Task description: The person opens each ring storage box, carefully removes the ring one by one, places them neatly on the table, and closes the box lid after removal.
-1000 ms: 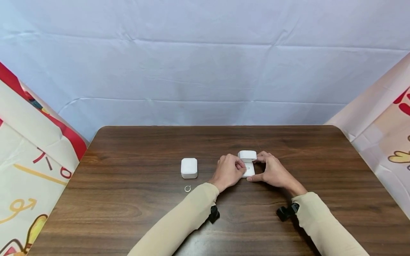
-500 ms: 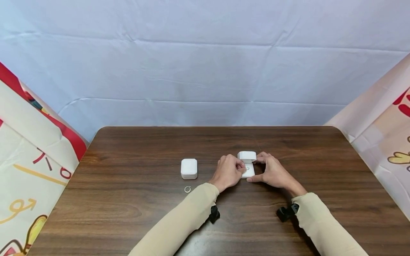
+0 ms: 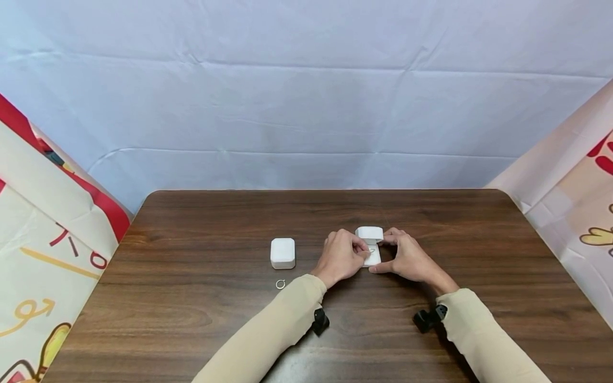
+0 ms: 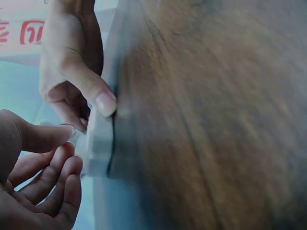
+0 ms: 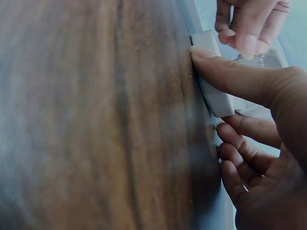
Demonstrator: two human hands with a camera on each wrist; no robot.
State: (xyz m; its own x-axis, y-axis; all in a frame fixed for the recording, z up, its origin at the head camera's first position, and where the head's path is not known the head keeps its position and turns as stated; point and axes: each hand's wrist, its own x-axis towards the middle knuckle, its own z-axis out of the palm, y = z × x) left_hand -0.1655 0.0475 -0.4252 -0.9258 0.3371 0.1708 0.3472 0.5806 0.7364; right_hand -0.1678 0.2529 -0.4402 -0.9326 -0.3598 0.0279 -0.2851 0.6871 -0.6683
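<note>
A small white ring box (image 3: 369, 234) stands with its lid raised, right of the table's middle in the head view. My right hand (image 3: 409, 258) grips its base from the right, thumb along the front side and fingers behind. From the left, my left hand (image 3: 341, 256) pinches a thin silver ring (image 4: 72, 129) between thumb and fingertip. That ring is at the box's inner cushion, below the raised lid. In the right wrist view the ring's sparkling band (image 5: 261, 60) shows beside the left fingertips; part of it is hidden behind them.
Left of the hands a second white ring box (image 3: 283, 253) sits with its lid down. Another silver ring (image 3: 280, 284) lies just in front of it, close to the left sleeve (image 3: 268, 324). All of this is on a dark wooden table (image 3: 191, 319), with a white cloth (image 3: 306, 106) behind.
Both hands and the open box hold nearly the same place. The left fingertips with the ring shift only very slightly at the cushion.
</note>
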